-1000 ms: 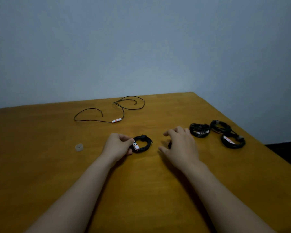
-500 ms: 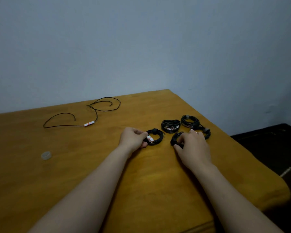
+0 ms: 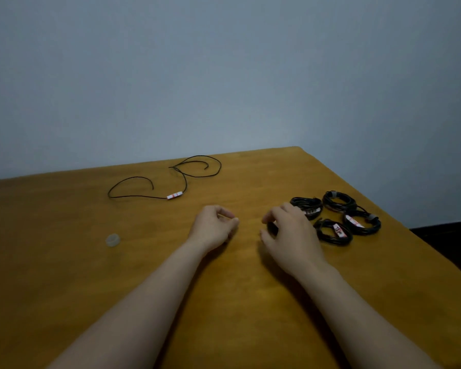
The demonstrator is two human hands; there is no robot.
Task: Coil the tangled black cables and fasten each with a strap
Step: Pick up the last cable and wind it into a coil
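Left fingers loosely curled, thumb tip near the forefinger, nothing between them; left hand low on the counter, about mid-width. Right fingers curled over a small dark coil, gripping it as far as can be judged, most of it hidden beneath the right hand.

Just beyond and to the right of that hand, toward the counter's right edge: four strapped coils in a tight cluster, some touching, two showing white-and-red tags. Looks finished, that group.

Farther out, toward the far edge and left of the counter's middle: the loose cable, uncoiled, sprawled in open loops. Runs lengthwise roughly along the far edge, one loop at its left end, a larger doubled loop at its right. Carries a white-and-red tag on the near strand, the part closest to the hands. Lies ahead of the left hand and a little leftward, well apart from both hands, plainly nearer the left one. Probably the last cable to do; likely calls for a forward reach by the free left hand, with the right first letting go of its coil beside the cluster.

Off toward the counter's left side, apart from everything: a small clear ring, perhaps tape, too small to tell.
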